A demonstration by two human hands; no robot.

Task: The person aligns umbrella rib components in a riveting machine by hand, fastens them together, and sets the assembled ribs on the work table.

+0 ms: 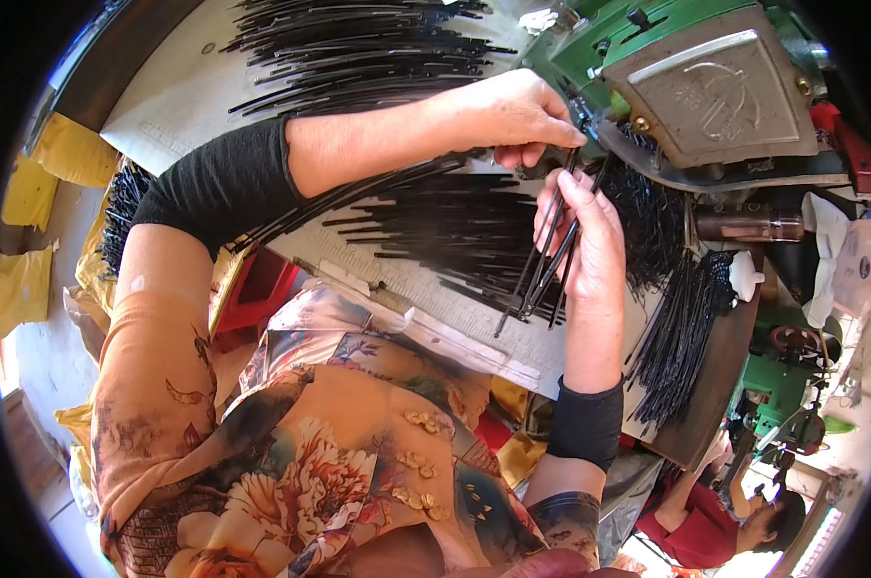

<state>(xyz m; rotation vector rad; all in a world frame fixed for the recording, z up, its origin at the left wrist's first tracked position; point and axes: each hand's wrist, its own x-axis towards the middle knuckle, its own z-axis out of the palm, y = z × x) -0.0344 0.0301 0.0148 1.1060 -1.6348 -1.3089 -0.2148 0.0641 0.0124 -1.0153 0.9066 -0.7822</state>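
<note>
Between the two hands, at the mouth of the green machine (647, 39), a small bundle of thin black rods (543, 270) is held. The rods are gripped by the right hand (590, 241), whose fingers are curled closed around them with the thumb laid along the top, so that their lower ends fan out below the palm and their upper ends point up toward the machine. Just above this grip, the left hand (513, 116) is closed in a pinch, thumb and fingertips meeting on the top end of one or two rods at the edge of the grey metal plate (710, 82) on the machine.

The step in hand is judged to be the feeding of single rods from the held bundle into the machine. The next move would seem to call for one rod to be parted from the rest and lined up with the opening, which is hidden under the left hand's fingers.

Beneath and to the left of the right hand, a loose heap of black rods (455, 226) is spread on the pale work board (175, 96); a second heap (358, 48) lies beyond the left forearm. To the right of the grip, a hanging cluster of finished black pieces (681, 332) is seen. Farther off, at the lower right, another person in red (705, 530) is seated.
</note>
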